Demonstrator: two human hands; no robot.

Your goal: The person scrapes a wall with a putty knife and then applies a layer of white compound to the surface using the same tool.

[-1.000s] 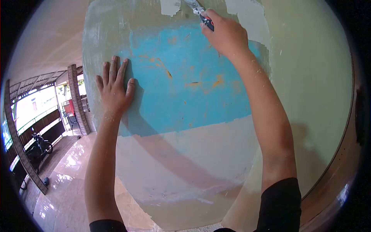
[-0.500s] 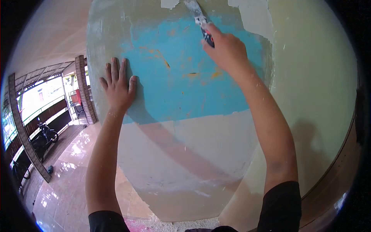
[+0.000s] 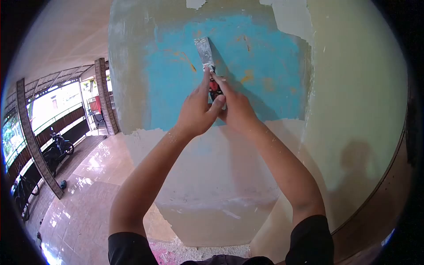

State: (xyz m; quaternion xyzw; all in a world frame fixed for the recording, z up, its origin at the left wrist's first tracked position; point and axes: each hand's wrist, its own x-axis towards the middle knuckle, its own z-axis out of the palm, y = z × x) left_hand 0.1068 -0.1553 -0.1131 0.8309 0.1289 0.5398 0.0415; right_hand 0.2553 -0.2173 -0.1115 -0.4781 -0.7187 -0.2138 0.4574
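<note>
A paint scraper [image 3: 203, 51] with a whitish, smeared metal blade and a red-and-black handle points up across the turquoise patch of the wall [image 3: 274, 66]. My right hand [image 3: 238, 108] is wrapped around its handle from the right. From the left, my left hand [image 3: 195, 112] presses against the same handle, its thumb crossing the lower end and its fingertips near the base of the blade. Orange-yellow marks dot the turquoise paint around the blade. Below both hands the wall surface turns pale and bare.
Ragged pale peeled areas [image 3: 293, 20] mark the top of the wall. Pale flakes and dust [image 3: 216, 252] lie on the floor at its foot. A shiny tiled floor [image 3: 97, 170] stretches left towards posts and a parked motorcycle [image 3: 59, 143]. Pale green wall [image 3: 357, 88] continues right.
My left hand has left the wall at the left and joined my right hand at the scraper. The scraper has come down from the upper edge onto the turquoise patch.
</note>
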